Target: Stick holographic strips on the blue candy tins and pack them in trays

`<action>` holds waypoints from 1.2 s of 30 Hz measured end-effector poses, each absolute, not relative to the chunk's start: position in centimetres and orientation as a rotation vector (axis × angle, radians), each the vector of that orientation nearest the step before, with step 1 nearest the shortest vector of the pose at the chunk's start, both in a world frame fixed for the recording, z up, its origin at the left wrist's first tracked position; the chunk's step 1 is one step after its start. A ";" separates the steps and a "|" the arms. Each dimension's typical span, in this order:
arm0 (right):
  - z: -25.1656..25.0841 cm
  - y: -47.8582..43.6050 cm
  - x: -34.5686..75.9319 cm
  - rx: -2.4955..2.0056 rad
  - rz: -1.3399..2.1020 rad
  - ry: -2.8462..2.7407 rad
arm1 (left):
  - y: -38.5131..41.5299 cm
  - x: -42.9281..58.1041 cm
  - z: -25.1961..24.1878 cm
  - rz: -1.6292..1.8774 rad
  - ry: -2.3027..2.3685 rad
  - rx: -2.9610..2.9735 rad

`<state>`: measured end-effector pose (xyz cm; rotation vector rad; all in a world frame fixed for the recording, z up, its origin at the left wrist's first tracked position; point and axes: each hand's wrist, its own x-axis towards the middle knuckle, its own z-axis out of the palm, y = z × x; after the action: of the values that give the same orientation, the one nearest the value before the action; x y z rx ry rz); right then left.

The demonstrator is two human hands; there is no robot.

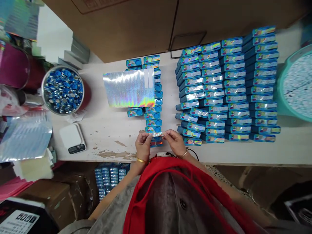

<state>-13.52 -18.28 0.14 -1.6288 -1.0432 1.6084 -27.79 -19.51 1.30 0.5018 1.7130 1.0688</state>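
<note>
My left hand [143, 142] and my right hand [175, 140] pinch the two ends of a narrow holographic sticker strip [158, 134] just above a small blue tin box [156, 142] at the near table edge. Both hands have fingers closed on the strip. A column of blue tin boxes [154, 115] runs away from my hands. Over its far part lies a holographic sticker sheet [129, 88] with two strips missing at its upper right.
A large block of stacked, stickered blue boxes [226, 91] fills the right of the white table [104, 130]. A metal bowl of blue caps [62, 89] and a small white scale [72, 138] stand left. A teal basin [296, 83] sits far right. More boxes [110, 177] lie below the table edge.
</note>
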 end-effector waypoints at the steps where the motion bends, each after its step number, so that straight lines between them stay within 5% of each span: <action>1: 0.0 -18.3 -13.4 -1.637 1.599 -1.077 | -19.9 -28.0 0.9 1.061 1.747 0.562; 15: -3.8 -20.2 -13.0 -1.713 1.426 -1.389 | -21.5 -28.7 -1.9 0.764 2.140 1.102; 21: -4.7 -20.7 -13.1 -1.708 1.482 -1.250 | -21.2 -29.3 -3.1 0.718 2.210 0.879; 26: -4.1 -21.2 -12.6 -1.521 1.472 -1.722 | -21.3 -30.9 -3.5 0.709 2.079 0.823; 31: -2.4 -16.0 -13.2 -1.594 0.973 -1.961 | -15.8 -34.2 0.2 0.914 2.092 1.400; 36: 0.3 -3.9 -16.8 -1.543 0.524 -2.074 | -1.3 -37.0 3.2 0.961 1.853 2.037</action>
<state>-16.82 -3.93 0.26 -1.5431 -2.0737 0.5236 -36.99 -1.32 3.22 2.0369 1.8532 0.9614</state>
